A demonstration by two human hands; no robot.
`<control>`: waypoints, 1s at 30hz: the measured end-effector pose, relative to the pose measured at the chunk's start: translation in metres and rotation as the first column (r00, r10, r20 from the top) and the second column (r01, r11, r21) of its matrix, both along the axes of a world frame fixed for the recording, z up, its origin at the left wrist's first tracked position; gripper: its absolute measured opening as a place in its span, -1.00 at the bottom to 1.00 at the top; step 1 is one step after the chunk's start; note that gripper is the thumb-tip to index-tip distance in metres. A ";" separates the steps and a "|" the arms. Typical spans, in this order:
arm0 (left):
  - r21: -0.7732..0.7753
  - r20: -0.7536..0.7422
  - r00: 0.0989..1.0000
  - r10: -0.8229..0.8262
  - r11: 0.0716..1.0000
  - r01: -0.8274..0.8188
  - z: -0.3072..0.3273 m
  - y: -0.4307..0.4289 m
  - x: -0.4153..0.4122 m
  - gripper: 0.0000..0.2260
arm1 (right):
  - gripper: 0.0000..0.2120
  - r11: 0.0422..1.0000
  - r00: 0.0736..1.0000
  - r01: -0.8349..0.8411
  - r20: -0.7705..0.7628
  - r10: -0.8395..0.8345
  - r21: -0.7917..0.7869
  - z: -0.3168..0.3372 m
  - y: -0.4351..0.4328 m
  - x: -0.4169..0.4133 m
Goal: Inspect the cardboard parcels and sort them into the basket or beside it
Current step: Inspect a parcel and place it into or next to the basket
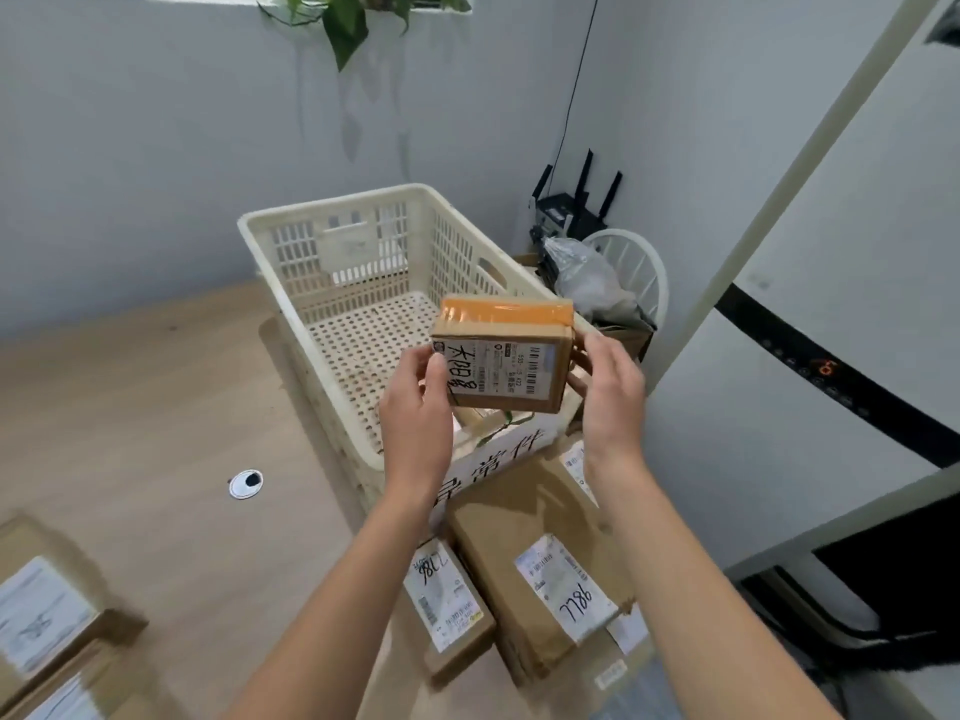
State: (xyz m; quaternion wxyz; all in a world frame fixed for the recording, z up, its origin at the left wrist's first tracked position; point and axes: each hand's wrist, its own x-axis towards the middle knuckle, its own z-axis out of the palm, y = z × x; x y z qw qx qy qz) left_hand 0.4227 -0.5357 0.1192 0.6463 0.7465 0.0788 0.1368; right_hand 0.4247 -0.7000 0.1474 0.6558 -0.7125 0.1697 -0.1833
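I hold a small cardboard parcel (506, 356) with orange tape on its top edge and a white shipping label facing me, raised above the near end of the cream plastic basket (332, 324). My left hand (415, 407) grips its lower left corner, thumb on the label. My right hand (608, 387) cups its right side. The basket's perforated floor looks bare. A white sign with black characters (493, 470) hangs on the basket's near wall. Below it, several labelled parcels (540, 579) lie on the wooden table.
More labelled parcels (47, 615) sit at the table's near left corner. A round cable grommet (245, 483) is set into the tabletop (130, 407). Right of the basket stand a white chair (639, 267), a crumpled plastic bag (587, 283) and a router (571, 210). A grey wall is behind.
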 end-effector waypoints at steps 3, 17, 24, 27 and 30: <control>0.015 -0.132 0.991 0.022 1.000 -0.020 -0.004 0.020 0.052 -0.75 | -0.70 0.973 0.971 -0.218 -0.123 0.207 -0.080 -0.005 0.012 0.059; 0.271 -0.836 0.545 0.063 0.911 0.310 -0.096 0.013 0.134 -0.21 | -0.75 0.619 0.473 -0.772 -0.782 0.406 -0.145 -0.124 0.055 0.183; 0.183 -0.909 0.410 -0.080 0.806 0.562 -0.120 0.021 0.144 -0.33 | -0.31 0.506 0.376 -0.831 -0.905 0.200 -0.233 -0.137 0.054 0.186; 0.201 -0.921 0.385 -0.054 0.780 0.593 -0.140 0.021 0.146 0.00 | -0.30 0.469 0.391 -0.836 -0.909 0.145 -0.285 -0.135 0.054 0.180; 0.300 -0.879 0.476 0.007 0.785 0.541 -0.111 0.015 0.131 -0.19 | -0.48 0.403 0.566 -0.783 -0.811 0.148 -0.473 -0.113 0.056 0.165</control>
